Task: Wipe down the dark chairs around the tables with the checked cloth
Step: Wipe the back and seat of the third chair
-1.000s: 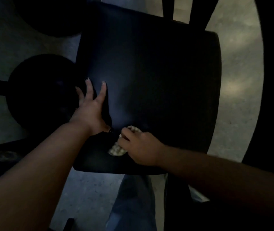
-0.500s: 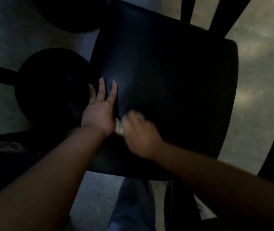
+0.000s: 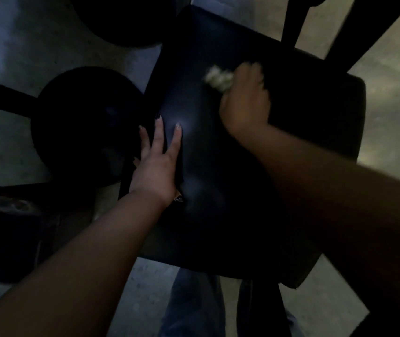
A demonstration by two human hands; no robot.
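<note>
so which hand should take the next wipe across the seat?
Right. The right hand already grips the cloth on the far part of the seat; the left hand lies flat, bracing the seat's left edge.

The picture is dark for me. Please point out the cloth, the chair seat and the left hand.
cloth [image 3: 219,78], head view: on the pale bunched part beyond the knuckles.
chair seat [image 3: 230,190], head view: on the bare middle of the cushion.
left hand [image 3: 156,170], head view: on its back.
</note>
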